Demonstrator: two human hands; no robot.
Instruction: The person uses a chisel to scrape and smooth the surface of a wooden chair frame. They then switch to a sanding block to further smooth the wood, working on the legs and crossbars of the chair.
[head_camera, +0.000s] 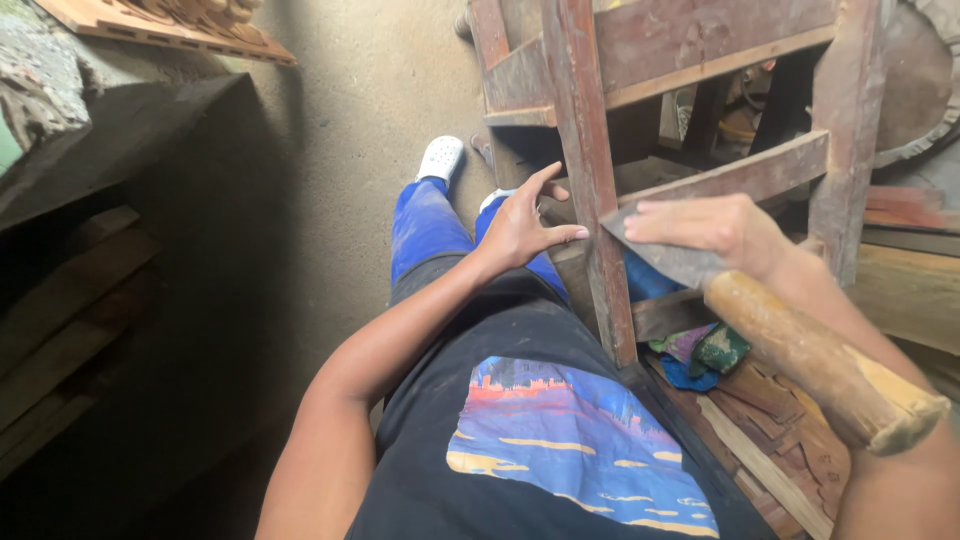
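Chair leg (597, 200), a worn reddish-brown wooden post with scuffed, dusty paint, runs down the middle of the view, and both hands work against it. On its near side the left hand (522, 226) lies spread and flat, fingers apart, fingertips touching the wood without gripping. On the far side of the leg the right hand (716, 227) is clamped over the grey metal head of a hatchet (672, 258), whose pointed blade edge touches the leg; its thick, rounded pale wooden handle (818, 358) slants away from the leg toward the lower right, chipped at the butt. The leg belongs to a rough wooden chair frame (700, 60) of flat rails and crossbars, the same faded red. Below the leg lie crumpled cloth scraps (700, 352) in green, blue and purple on a heap of split wood offcuts (780, 450). Left of the leg are blue trousers and a white perforated clog (441, 158) on a sandy, gritty concrete floor (370, 90); farther left, dark stacked planks (70, 300) sit in shadow.
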